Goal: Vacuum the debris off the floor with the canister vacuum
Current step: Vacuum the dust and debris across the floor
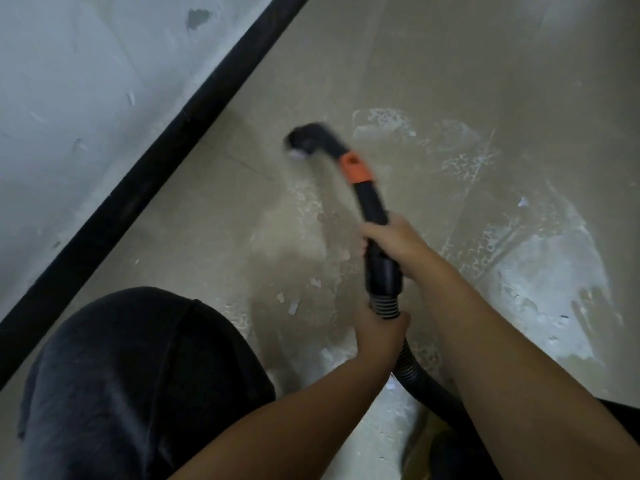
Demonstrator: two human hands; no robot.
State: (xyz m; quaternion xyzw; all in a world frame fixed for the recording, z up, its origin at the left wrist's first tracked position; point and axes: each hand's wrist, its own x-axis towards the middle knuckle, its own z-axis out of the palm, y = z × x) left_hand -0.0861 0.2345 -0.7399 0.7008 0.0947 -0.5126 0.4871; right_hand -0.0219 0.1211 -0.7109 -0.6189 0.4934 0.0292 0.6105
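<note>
On tan floor (433,64) near black baseboard (166,140): you're mid-job. White dust patches (554,282) and loose flakes (287,301) remain at right and close to your knee (138,375); cleaner-looking strip lies by wall. Your right hand (394,240) wraps wand (372,206), fingers curled round it. Your left hand (379,332) grips ribbed hose (408,368) just behind. Wand's long axis runs away from you, tilted left; blurred nozzle (308,136) points toward baseboard, low over floor, contact unclear.

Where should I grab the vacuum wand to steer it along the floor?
Grip the black wand from above, just below its orange collar, where the right hand wraps it. The left hand steadies the ribbed hose behind. The straight tube suits a wrap grip.
</note>
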